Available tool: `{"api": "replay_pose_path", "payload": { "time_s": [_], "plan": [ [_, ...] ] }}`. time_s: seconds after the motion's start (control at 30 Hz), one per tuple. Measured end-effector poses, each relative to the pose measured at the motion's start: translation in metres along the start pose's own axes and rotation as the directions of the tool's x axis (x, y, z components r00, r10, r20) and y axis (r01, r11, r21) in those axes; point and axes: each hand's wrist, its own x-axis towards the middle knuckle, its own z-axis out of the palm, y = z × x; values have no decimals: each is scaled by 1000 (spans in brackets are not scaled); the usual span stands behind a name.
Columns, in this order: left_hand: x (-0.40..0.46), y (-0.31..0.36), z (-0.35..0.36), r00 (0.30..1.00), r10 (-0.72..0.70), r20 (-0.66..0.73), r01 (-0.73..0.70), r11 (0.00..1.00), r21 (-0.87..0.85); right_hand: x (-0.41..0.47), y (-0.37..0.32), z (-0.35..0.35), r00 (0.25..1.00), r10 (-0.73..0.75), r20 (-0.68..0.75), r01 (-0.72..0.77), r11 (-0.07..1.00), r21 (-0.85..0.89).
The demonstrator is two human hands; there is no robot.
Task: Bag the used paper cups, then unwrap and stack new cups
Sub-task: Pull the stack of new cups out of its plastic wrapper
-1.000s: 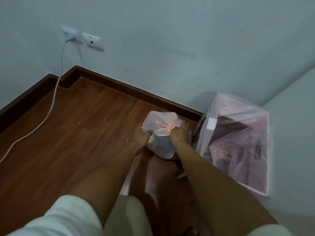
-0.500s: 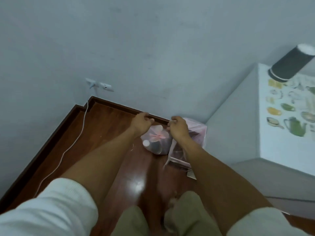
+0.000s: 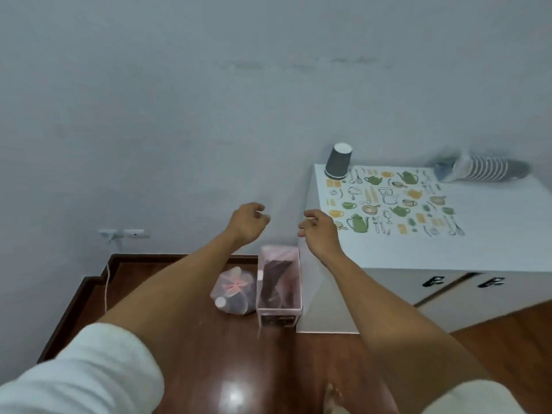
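Cups, the used ones, sit in the tied bag (image 3: pixel 234 291) on the floor beside the bin (image 3: pixel 279 282), ready for removal. My left hand (image 3: pixel 247 222) and right hand (image 3: pixel 318 230) hang released, grasping nothing. On the counter (image 3: pixel 490 228), the sleeve (image 3: pixel 481 168) waits for unwrapping.

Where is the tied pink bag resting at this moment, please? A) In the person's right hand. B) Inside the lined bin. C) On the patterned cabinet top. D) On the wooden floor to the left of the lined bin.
D: the tied pink bag sits on the wooden floor against the left side of the lined bin, while the left hand and the right hand are raised and hold nothing.
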Motion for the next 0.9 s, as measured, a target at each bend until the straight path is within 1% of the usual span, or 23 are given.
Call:
{"api": "replay_pose_path", "payload": {
  "time_s": [0.1, 0.3, 0.47, 0.63, 0.77, 0.9],
  "plan": [
    [3, 36, 25, 998, 48, 38, -48, 999, 6, 13, 8, -51, 999, 3, -53, -3, 1000, 11],
    [26, 116, 91, 994, 94, 48, -95, 995, 20, 56, 31, -160, 994, -15, -110, 14, 1000, -5],
    [46, 188, 162, 996, 78, 47, -78, 997, 7, 95, 51, -257, 993, -11, -115, 8, 1000, -19],
    [59, 260, 237, 992, 108, 60, -107, 994, -12, 127, 77, -351, 993, -28, -111, 19, 997, -81],
    [73, 307, 283, 986, 144, 79, -145, 989, 2, 151, 92, -408, 991, -4, -135, -4, 998, -62],
    [92, 340, 319, 979, 174, 108, -177, 984, 16, 174, 108, -447, 984, 9, -177, -19, 998, -56]
  ]
}}
